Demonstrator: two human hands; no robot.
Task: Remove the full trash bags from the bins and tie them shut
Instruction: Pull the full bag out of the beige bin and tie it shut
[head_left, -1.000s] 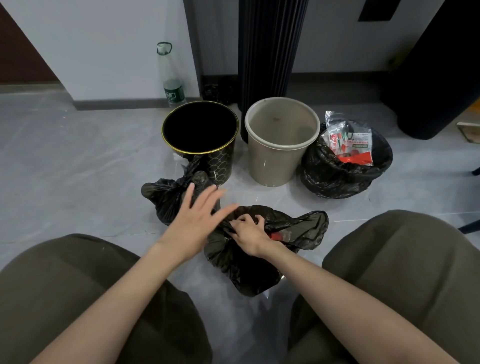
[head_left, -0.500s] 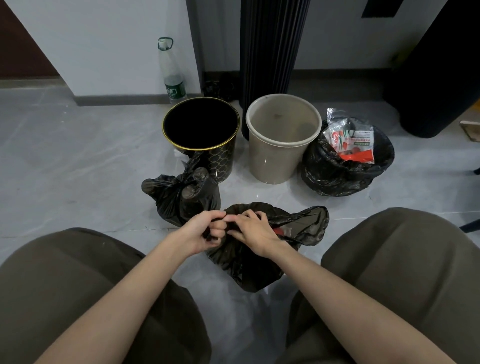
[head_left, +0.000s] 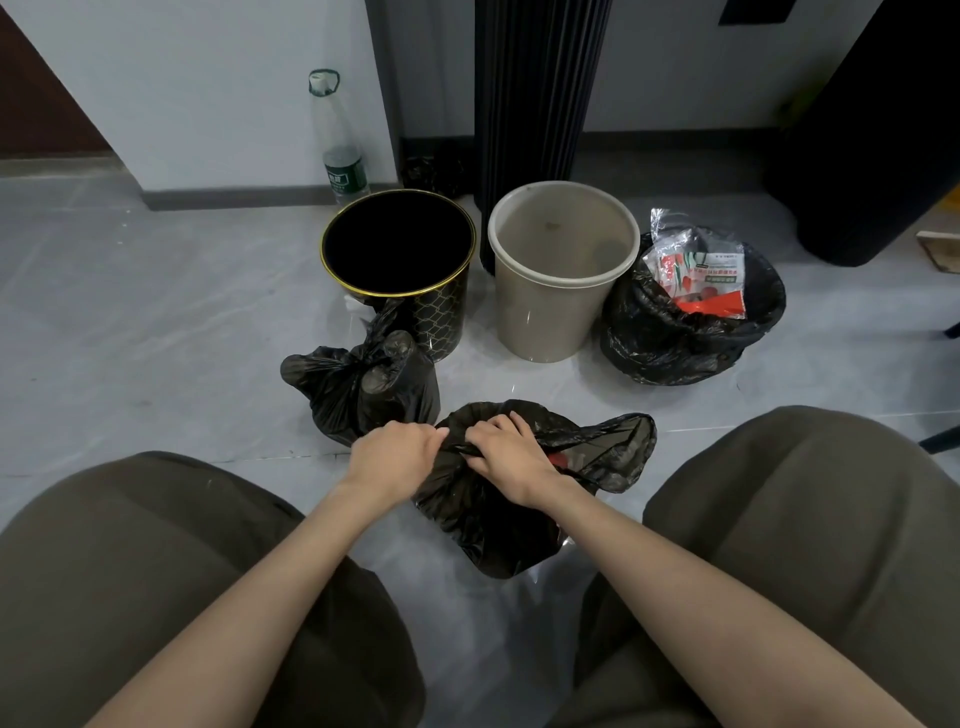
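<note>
Left hand (head_left: 395, 454): fingers curled tight, pinching a gathered fold at the left side of the bag's mouth. The plastic inside the fist is hidden.
Right hand (head_left: 511, 454): fingers curled down over a bunch of film just right of the left hand. The two fists almost meet above the neck.
Open black bag (head_left: 493, 525): on the floor in front of the beige bin (head_left: 545, 322), on the person's side, between the knees. Its body runs from the hands back toward the person.
Loose flap (head_left: 623, 447): this is the relation that counts. It trails sideways from the right hand, its long axis left to right, in front of the beige bin and slightly right. The right hand is nearer, and the left would have to cross over.
Next move, as a judgement: the flap looks like the longer tail, so it probably has to be drawn in and crossed over the left hand's fold. The short left tail could slip.
Tied bag (head_left: 363, 389): knotted, in front of and left of the beige bin, apart from the hands.
Black bin (head_left: 441, 327): just left of the beige bin, with no liner showing.
Third bag (head_left: 665, 343): just right of the beige bin, mouth open, with a wrapper (head_left: 701, 275) on top.
Progress, as a judgement: one is tied, one is in hand, one waits.
</note>
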